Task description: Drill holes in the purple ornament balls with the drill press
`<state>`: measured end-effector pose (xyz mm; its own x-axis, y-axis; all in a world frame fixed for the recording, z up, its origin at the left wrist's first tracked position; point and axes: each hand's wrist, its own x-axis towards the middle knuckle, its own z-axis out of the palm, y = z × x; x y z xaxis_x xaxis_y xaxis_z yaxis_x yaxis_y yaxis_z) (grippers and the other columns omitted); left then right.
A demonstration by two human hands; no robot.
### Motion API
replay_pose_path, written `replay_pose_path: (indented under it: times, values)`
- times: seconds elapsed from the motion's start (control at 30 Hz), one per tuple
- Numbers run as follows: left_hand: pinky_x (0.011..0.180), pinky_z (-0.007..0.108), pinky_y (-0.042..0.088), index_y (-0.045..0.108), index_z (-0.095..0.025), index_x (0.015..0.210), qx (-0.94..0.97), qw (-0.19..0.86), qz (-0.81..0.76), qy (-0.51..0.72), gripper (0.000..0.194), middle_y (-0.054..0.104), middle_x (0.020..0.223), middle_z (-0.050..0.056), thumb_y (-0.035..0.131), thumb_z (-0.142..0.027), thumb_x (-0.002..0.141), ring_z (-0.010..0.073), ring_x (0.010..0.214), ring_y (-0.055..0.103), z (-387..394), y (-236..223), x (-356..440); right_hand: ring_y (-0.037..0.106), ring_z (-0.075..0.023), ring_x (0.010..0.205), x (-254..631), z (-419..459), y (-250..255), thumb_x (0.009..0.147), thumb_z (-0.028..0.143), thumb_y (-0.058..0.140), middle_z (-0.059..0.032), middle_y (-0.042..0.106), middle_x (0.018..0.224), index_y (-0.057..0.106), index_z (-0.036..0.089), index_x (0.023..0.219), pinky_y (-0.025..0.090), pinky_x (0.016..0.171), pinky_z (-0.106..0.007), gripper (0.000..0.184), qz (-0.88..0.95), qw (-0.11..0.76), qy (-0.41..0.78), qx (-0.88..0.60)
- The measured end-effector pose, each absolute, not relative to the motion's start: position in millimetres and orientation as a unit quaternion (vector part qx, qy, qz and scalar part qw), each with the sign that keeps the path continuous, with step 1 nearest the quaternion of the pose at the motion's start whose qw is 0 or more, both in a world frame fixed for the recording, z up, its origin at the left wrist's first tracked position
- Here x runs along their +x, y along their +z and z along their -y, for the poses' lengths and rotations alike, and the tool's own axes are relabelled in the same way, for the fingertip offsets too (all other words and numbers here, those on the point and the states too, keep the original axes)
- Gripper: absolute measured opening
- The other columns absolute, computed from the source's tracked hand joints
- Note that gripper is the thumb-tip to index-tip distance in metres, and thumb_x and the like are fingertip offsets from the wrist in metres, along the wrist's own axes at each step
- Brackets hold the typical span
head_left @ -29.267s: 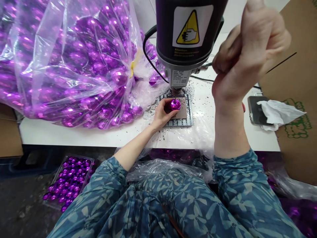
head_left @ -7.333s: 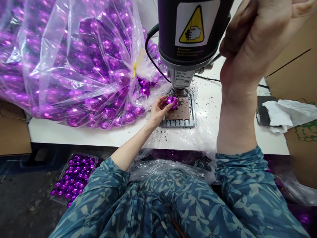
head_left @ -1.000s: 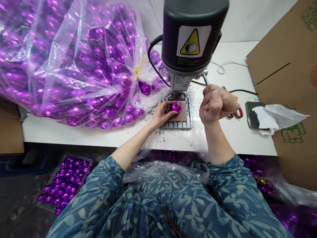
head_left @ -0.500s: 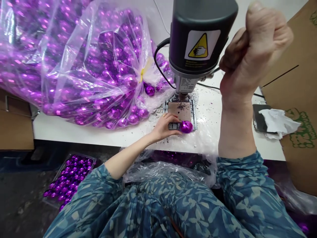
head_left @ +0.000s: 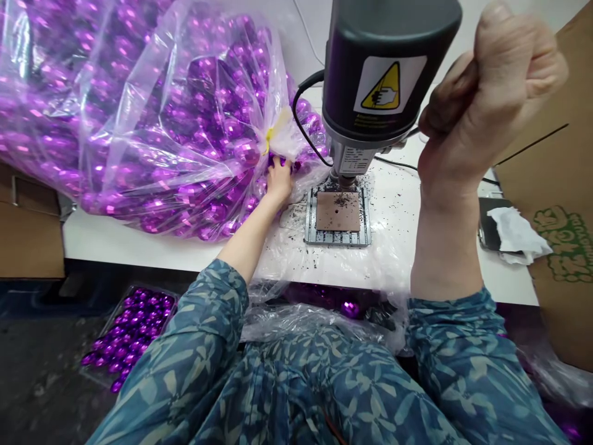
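My left hand [head_left: 279, 180] reaches to the tied neck of a clear plastic bag [head_left: 139, 123] full of shiny purple faceted balls. Its fingers are closed around a purple ball [head_left: 272, 159] by the yellow tie, mostly hidden by them. My right hand [head_left: 500, 93] is raised in a fist beside the black drill press [head_left: 393, 37], around the end of its lever [head_left: 412, 132]; most of the grip is hidden. Under the drill lies a brown board [head_left: 328, 219] with a small hole, on the slotted metal base [head_left: 338, 241]. Another purple ball [head_left: 351, 308] shows below the table edge.
Dark shavings lie scattered over the white table [head_left: 393, 210]. Low at left stands a clear tray [head_left: 173, 303] of purple balls. A phone [head_left: 489, 225] with crumpled tissue [head_left: 521, 232] rests at right by a cardboard box [head_left: 565, 173]. A cable [head_left: 299, 117] hangs beside the drill.
My left hand has let go of the ball at the base's front edge and moved up-left to the bag's neck. A ball now shows below the table edge. My right hand stays raised.
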<state>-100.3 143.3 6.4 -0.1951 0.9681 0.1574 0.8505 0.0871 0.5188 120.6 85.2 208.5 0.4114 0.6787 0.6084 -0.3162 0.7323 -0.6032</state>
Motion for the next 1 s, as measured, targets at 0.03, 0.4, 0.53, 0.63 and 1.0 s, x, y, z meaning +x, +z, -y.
replay_pose_path:
  times: [0.03, 0.4, 0.53, 0.63, 1.0]
  values:
    - [0.115, 0.063, 0.050, 0.072, -0.023, 0.124, 0.626, 0.112, -0.725, 0.266, 0.047, 0.057, 0.148, 0.020, 0.066, 0.000, 0.083, 0.0428, 0.131, 0.064, -140, 9, -101, 0.023, -0.0047, 0.032, 121, -84, 209, 0.097, 0.005, 0.049, 0.0088, 0.016, 0.043, 0.024, 0.025, 0.058, 0.006, 0.034, -0.026, 0.051, 0.452, 0.813, 0.305, -0.204]
    - [0.078, 0.031, 0.067, 0.059, -0.030, 0.129, 0.523, 0.481, -0.476, 0.518, 0.032, 0.078, 0.115, 0.006, 0.067, -0.046, 0.102, 0.0169, 0.093, 0.078, -57, 12, -93, 0.024, -0.0027, 0.035, 119, -83, 208, 0.100, 0.008, 0.044, 0.0090, 0.019, 0.044, 0.026, 0.025, 0.060, 0.009, 0.038, -0.023, 0.047, 0.466, 0.811, 0.287, -0.205]
    - [0.078, 0.032, 0.068, 0.062, -0.027, 0.129, 0.526, 0.545, -0.417, 0.503, 0.053, 0.079, 0.118, 0.009, 0.086, -0.051, 0.088, 0.0202, 0.099, 0.079, -53, -2, -77, 0.020, -0.0029, 0.034, 116, -88, 206, 0.101, 0.009, 0.042, 0.0093, 0.017, 0.044, 0.023, 0.025, 0.063, 0.005, 0.040, -0.026, 0.046, 0.450, 0.828, 0.273, -0.192]
    - [0.079, 0.034, 0.068, 0.066, -0.028, 0.129, 0.522, 0.551, -0.410, 0.506, 0.049, 0.079, 0.121, 0.009, 0.080, -0.058, 0.092, 0.0202, 0.100, 0.079, -56, -11, -68, 0.022, -0.0033, 0.035, 117, -88, 203, 0.102, 0.011, 0.042, 0.0088, 0.017, 0.044, 0.023, 0.025, 0.062, 0.007, 0.041, -0.025, 0.046, 0.467, 0.817, 0.265, -0.210]
    - [0.101, 0.042, 0.065, 0.063, -0.028, 0.138, 0.608, 0.455, -0.412, 0.503, 0.058, 0.075, 0.130, 0.010, 0.082, -0.056, 0.091, 0.0225, 0.115, 0.076, -58, -22, -57, 0.021, -0.0025, 0.036, 118, -88, 202, 0.103, 0.011, 0.041, 0.0091, 0.016, 0.047, 0.019, 0.027, 0.066, 0.010, 0.040, -0.024, 0.045, 0.477, 0.817, 0.250, -0.208]
